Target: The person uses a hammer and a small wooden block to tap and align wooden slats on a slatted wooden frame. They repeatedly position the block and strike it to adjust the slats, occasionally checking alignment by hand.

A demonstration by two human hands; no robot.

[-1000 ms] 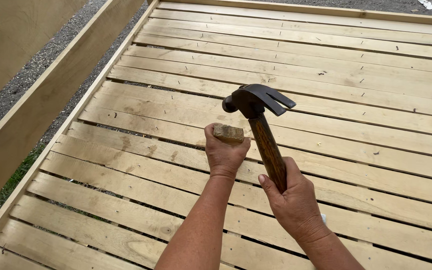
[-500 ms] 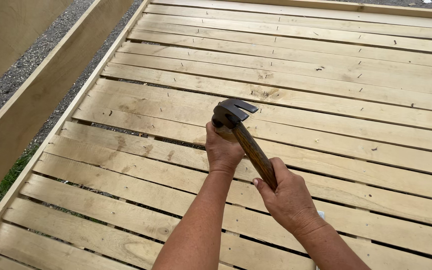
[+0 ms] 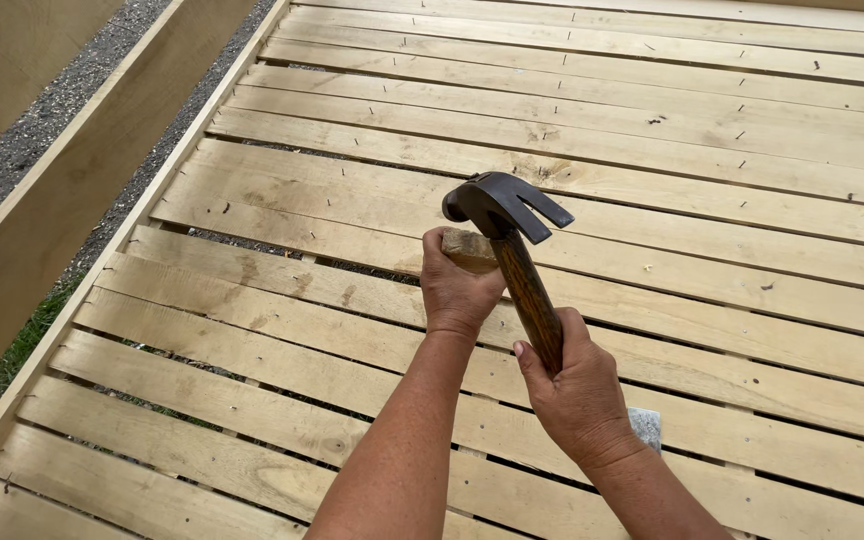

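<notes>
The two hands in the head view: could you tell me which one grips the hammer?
The right hand grips the claw hammer by its dark wooden handle. The left hand is instead closed around a small wooden block beside the hammer head.

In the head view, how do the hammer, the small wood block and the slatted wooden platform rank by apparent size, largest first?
1. Slatted wooden platform, filling most of the view.
2. Hammer, gripped by the right hand.
3. Small wood block, mostly hidden inside the left hand, so its full size is unsure.
</notes>
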